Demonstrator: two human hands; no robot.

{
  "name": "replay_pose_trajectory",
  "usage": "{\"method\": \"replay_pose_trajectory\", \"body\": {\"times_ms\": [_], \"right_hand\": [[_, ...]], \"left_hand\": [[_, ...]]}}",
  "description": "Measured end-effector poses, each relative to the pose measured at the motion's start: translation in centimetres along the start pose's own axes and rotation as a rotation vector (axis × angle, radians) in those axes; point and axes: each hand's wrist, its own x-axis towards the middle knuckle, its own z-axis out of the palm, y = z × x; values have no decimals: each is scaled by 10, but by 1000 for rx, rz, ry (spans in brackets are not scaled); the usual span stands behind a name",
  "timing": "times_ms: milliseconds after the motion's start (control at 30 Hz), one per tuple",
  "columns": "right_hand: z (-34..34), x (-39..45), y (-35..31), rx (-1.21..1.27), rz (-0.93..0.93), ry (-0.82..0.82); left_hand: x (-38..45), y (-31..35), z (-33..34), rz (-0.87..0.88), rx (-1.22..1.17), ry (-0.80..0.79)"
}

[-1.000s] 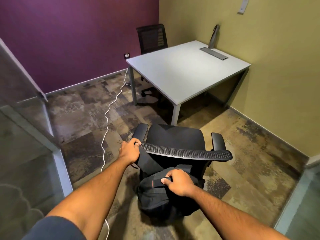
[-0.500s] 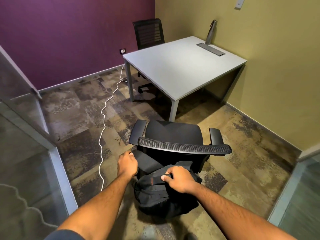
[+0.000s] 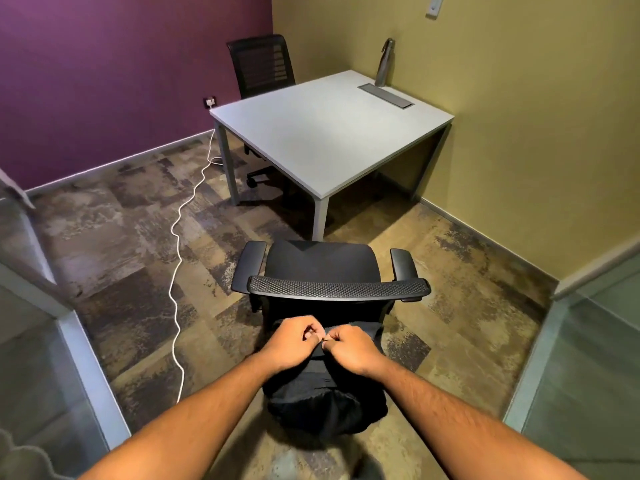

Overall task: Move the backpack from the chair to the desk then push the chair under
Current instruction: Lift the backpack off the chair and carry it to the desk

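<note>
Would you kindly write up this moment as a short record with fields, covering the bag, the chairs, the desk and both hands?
backpack: black, hanging behind the near chair's backrest, not on the desk
left hand: gripping the backpack's top
right hand: gripping the backpack's top, beside the left hand
near chair: seat empty, standing clear of the desk, not pushed under
desk: white top, holds a metal bottle
far chair: at the desk's far side
floor: white cable running from the wall socket

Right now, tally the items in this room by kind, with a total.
Chairs: 2, near, far
Desk: 1
Backpack: 1, gripped at its top by left hand and right hand
Bottle: 1
Cable: 1
Total: 6
</note>
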Motion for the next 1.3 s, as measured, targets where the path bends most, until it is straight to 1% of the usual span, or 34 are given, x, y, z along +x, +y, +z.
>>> {"method": "replay_pose_trajectory", "body": {"times_ms": [133, 167, 267, 333, 400, 567, 633, 733, 833, 933, 1033, 1167, 1300], "right_hand": [[-7, -4, 12, 108, 52, 20], [-8, -6, 16, 135, 44, 15], [-12, -14, 23, 188, 0, -23], [-18, -18, 29, 206, -9, -59], [-26, -22, 41, 211, -2, -75], [-42, -33, 65, 282, 9, -111], [-44, -34, 70, 263, 15, -123], [-41, -33, 80, 239, 11, -115], [-42, -37, 90, 236, 2, -85], [-50, -46, 109, 278, 32, -53], [-60, -58, 137, 303, 64, -39], [-77, -77, 183, 349, 115, -8], [-104, -91, 217, 371, 123, 7]], "left_hand": [[7, 12, 11, -34, -8, -168], [10, 13, 13, -38, 37, -210], [23, 22, 15, -21, 280, -359], [27, 31, 14, 37, 336, -431], [28, 37, 13, 86, 324, -448], [33, 43, 18, 140, 303, -439], [36, 43, 20, 115, 287, -481], [40, 42, 23, 39, 191, -576], [45, 48, 31, 38, 142, -607], [53, 62, 49, 75, 128, -621], [64, 82, 73, 112, 118, -668], [81, 120, 108, 137, 146, -735], [103, 155, 140, 131, 154, -744]]}}
